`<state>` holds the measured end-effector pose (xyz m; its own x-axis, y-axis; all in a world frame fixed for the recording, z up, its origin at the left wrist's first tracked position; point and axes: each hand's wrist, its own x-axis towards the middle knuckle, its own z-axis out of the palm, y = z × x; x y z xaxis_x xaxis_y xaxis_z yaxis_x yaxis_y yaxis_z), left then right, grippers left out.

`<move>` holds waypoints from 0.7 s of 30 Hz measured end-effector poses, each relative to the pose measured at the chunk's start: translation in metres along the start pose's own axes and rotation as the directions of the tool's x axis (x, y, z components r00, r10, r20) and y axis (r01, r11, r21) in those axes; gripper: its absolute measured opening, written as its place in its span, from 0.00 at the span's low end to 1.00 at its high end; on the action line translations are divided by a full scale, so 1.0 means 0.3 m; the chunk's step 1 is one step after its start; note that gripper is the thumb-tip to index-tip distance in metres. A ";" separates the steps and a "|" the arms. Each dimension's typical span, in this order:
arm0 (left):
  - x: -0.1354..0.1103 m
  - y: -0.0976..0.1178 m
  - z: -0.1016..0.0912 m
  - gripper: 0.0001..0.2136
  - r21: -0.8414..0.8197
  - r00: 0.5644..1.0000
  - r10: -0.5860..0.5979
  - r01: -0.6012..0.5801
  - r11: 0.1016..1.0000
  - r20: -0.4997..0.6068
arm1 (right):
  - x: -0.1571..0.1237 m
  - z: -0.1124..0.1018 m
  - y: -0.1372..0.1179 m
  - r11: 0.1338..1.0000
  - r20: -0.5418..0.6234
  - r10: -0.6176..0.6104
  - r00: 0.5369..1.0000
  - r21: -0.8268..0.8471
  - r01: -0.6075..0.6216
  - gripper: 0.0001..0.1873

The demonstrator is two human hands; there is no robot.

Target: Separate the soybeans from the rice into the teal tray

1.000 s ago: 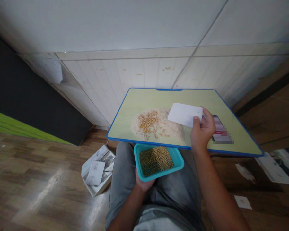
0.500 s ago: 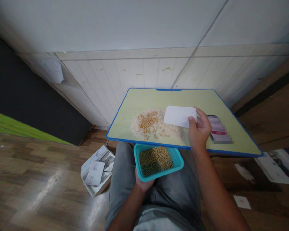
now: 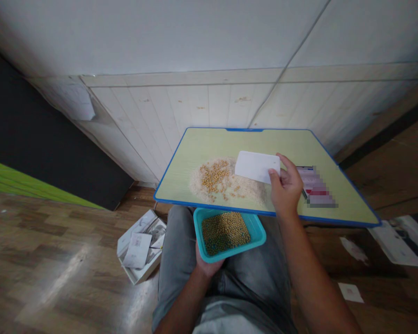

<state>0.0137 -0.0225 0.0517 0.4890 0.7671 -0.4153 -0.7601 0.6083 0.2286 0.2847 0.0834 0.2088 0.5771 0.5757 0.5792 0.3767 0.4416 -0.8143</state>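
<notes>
Left hand (image 3: 211,266) holds a turquoise rectangular tub (image 3: 257,233) of tan beans (image 3: 228,232) below the blue-edged green counter (image 3: 209,144); right hand (image 3: 287,188), above the counter, grips a rectangular white card (image 3: 255,165).

Grain (image 3: 253,190): pale, fine, thinly spread, table's (image 3: 278,141) left near part | Loose beans (image 3: 214,176): orange-yellow, clustered left, sparser rightward, lying among grain | Card (image 3: 253,165): white, rectangular, rounded corners, over grain's right part, contact undetermined | Tub (image 3: 258,229): teal, rectangular, open-topped, slightly skewed, at table's near edge | Tub beans (image 3: 226,232): yellowish, covering bottom
</notes>
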 end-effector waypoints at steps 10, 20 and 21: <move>0.004 -0.007 -0.006 0.24 0.025 1.000 0.020 -0.019 1.000 -0.025 | -0.004 0.009 -0.015 1.000 0.040 0.005 0.999 0.028 -0.006 0.27; 0.007 -0.003 -0.010 0.24 0.033 1.000 0.018 -0.017 0.999 -0.013 | -0.008 0.003 -0.018 0.999 0.085 0.033 0.996 0.009 -0.034 0.27; 0.007 -0.003 -0.008 0.25 0.023 1.000 0.009 -0.009 1.000 0.004 | -0.008 0.004 -0.016 0.999 0.067 0.032 0.997 0.012 -0.032 0.27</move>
<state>0.0143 -0.0219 0.0485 0.4837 0.7732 -0.4101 -0.7544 0.6059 0.2527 0.2806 0.0808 0.2114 0.5389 0.6341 0.5545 0.3494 0.4307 -0.8321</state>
